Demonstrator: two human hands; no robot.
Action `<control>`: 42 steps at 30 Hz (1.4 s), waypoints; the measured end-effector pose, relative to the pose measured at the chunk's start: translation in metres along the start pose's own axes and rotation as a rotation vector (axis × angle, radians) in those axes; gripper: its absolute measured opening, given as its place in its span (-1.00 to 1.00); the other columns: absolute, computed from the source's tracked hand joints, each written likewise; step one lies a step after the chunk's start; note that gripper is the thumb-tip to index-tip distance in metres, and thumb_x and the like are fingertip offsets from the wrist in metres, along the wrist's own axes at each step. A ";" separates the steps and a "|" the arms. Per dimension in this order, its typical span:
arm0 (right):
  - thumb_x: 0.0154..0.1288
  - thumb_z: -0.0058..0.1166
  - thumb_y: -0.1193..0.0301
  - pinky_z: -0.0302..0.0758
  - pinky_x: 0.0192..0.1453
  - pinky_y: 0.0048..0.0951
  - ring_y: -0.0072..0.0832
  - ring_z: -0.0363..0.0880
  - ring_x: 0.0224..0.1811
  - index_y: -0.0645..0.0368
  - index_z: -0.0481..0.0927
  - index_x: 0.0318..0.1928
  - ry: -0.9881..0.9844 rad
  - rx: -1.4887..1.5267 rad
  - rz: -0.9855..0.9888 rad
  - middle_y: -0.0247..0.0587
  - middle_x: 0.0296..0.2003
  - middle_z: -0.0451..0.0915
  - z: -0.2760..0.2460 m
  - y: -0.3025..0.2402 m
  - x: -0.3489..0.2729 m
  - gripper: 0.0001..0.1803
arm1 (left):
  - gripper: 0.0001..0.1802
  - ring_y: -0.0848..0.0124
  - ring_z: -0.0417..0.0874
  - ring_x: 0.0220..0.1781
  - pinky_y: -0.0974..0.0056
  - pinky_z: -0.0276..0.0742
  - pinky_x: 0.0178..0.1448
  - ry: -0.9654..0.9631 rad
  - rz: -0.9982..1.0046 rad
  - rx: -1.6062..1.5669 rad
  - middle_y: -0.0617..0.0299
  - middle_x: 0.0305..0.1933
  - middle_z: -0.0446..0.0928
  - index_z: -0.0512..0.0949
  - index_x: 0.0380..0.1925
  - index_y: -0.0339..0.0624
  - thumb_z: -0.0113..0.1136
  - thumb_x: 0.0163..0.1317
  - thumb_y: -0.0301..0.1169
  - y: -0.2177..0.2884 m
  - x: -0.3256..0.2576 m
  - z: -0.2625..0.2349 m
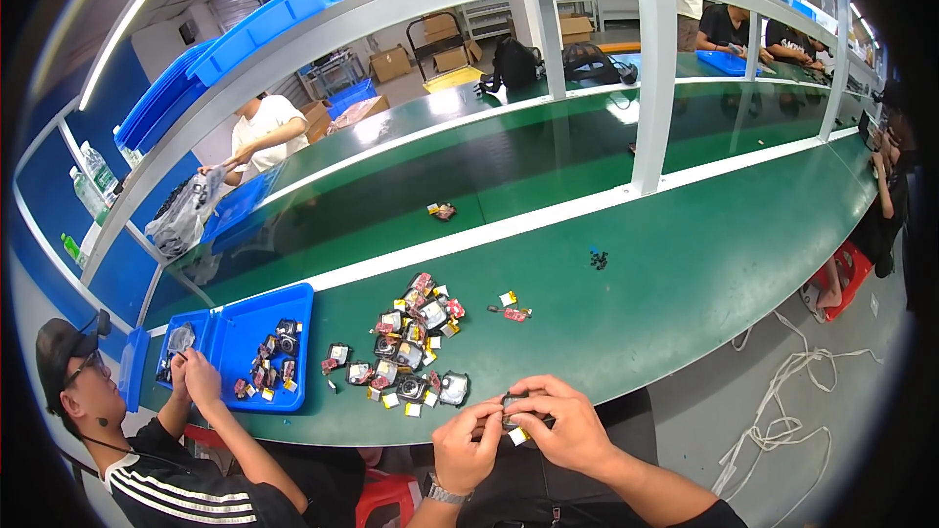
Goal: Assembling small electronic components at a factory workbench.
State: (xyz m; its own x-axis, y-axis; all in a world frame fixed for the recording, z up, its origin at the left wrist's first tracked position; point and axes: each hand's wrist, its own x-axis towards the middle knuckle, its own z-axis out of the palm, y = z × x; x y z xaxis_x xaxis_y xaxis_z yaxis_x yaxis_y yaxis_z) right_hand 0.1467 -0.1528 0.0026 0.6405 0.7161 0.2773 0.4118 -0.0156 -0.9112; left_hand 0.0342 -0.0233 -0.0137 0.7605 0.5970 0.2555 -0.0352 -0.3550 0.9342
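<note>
The left hand (464, 448) and right hand (569, 432) pinch 1 small black gadget (510, 419) at the near edge of the green table (626, 323); a fingertip slip could drop it.

Small dark module (510, 419), 1 piece, mostly hidden, pinched between fingers (546, 405) by tabletop's (626, 332) near edge. White-and-yellow tab (518, 436) shows below it. Exact tilt unclear.

White cables (779, 433), plastic bottles (99, 168), cardboard boxes (389, 65)
</note>
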 end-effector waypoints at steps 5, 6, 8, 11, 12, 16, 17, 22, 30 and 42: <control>0.26 0.29 0.58 0.60 -0.04 -0.43 -0.41 0.69 -0.11 0.22 0.77 -0.15 0.014 0.031 0.006 -0.15 0.02 0.63 0.001 0.002 0.000 -0.85 | -0.86 0.38 0.82 -0.22 0.36 0.78 -0.19 -0.011 0.026 -0.011 -0.06 -0.01 0.73 0.66 -0.14 -0.47 0.25 0.33 -0.64 0.000 0.001 -0.001; 0.26 0.29 0.58 0.60 -0.04 -0.43 -0.41 0.69 -0.11 0.22 0.77 -0.15 0.009 0.032 0.012 -0.15 0.02 0.63 0.001 0.002 0.000 -0.85 | -0.86 0.38 0.82 -0.22 0.36 0.79 -0.19 -0.016 0.036 -0.002 -0.06 0.00 0.72 0.66 -0.14 -0.47 0.26 0.33 -0.64 0.000 0.000 -0.001; 0.26 0.30 0.58 0.60 -0.04 -0.43 -0.41 0.68 -0.11 0.22 0.77 -0.15 0.010 0.029 0.012 -0.16 0.02 0.63 0.001 0.003 0.000 -0.85 | -0.86 0.38 0.82 -0.22 0.36 0.79 -0.20 -0.014 0.040 0.012 -0.06 -0.01 0.73 0.66 -0.14 -0.46 0.26 0.32 -0.64 0.000 0.000 -0.001; 0.26 0.30 0.57 0.59 -0.05 -0.43 -0.42 0.67 -0.12 0.21 0.77 -0.16 0.010 0.023 0.012 -0.17 0.02 0.63 0.000 0.000 -0.001 -0.85 | -0.87 0.38 0.82 -0.23 0.36 0.78 -0.20 -0.007 0.053 0.041 -0.05 -0.03 0.73 0.66 -0.16 -0.46 0.26 0.32 -0.64 0.001 0.000 0.000; 0.26 0.30 0.57 0.59 -0.05 -0.43 -0.42 0.67 -0.12 0.21 0.77 -0.16 0.011 0.022 0.010 -0.18 0.02 0.64 0.000 -0.001 0.000 -0.86 | -0.88 0.38 0.82 -0.23 0.36 0.78 -0.20 -0.003 0.064 0.058 -0.05 -0.03 0.73 0.66 -0.17 -0.45 0.25 0.32 -0.64 0.002 0.000 0.000; 0.26 0.31 0.57 0.59 -0.05 -0.43 -0.43 0.66 -0.13 0.20 0.78 -0.17 0.012 0.021 0.002 -0.19 0.02 0.64 0.000 0.000 -0.001 -0.86 | -0.88 0.38 0.82 -0.24 0.36 0.78 -0.21 -0.003 0.071 0.059 -0.05 -0.04 0.74 0.67 -0.18 -0.45 0.25 0.31 -0.64 0.001 0.000 -0.001; 0.26 0.31 0.57 0.59 -0.05 -0.43 -0.43 0.66 -0.13 0.20 0.78 -0.17 0.012 0.022 0.007 -0.19 0.01 0.64 0.000 0.001 -0.001 -0.86 | -0.88 0.38 0.82 -0.24 0.36 0.78 -0.21 -0.009 0.075 0.063 -0.05 -0.04 0.74 0.67 -0.18 -0.45 0.25 0.31 -0.64 0.001 0.000 -0.001; 0.26 0.31 0.56 0.58 -0.05 -0.41 -0.43 0.65 -0.15 0.20 0.78 -0.17 0.010 0.030 0.019 -0.19 0.01 0.65 0.000 0.001 0.000 -0.87 | -0.88 0.38 0.82 -0.26 0.36 0.77 -0.22 -0.020 0.080 0.054 -0.06 -0.05 0.74 0.66 -0.18 -0.46 0.25 0.31 -0.64 -0.001 0.001 -0.002; 0.25 0.31 0.57 0.59 -0.03 -0.42 -0.42 0.67 -0.10 0.20 0.77 -0.17 -0.018 0.016 -0.028 -0.18 0.01 0.64 -0.002 0.001 0.001 -0.86 | -0.88 0.38 0.81 -0.27 0.35 0.76 -0.20 -0.035 0.051 0.062 -0.06 -0.05 0.73 0.61 -0.15 -0.48 0.19 0.36 -0.64 0.000 0.001 -0.003; 0.28 0.27 0.46 0.54 0.10 -0.25 -0.19 0.56 -0.02 0.18 0.71 -0.18 0.053 -0.322 -0.076 -0.12 -0.07 0.62 0.006 0.004 0.022 -0.87 | -0.93 0.18 0.79 -0.22 0.21 0.79 -0.14 0.098 -0.038 -0.363 -0.16 -0.06 0.61 0.35 -0.16 -0.38 -0.08 0.51 -0.56 -0.008 -0.023 -0.038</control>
State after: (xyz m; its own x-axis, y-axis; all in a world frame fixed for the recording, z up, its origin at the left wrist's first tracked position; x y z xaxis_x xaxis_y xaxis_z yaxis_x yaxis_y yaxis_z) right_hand 0.1588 -0.1329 0.0035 0.6291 0.6868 0.3641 0.6380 -0.1887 -0.7466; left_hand -0.0075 -0.0075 -0.0174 0.7009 0.6768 0.2254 -0.2492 -0.0638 0.9664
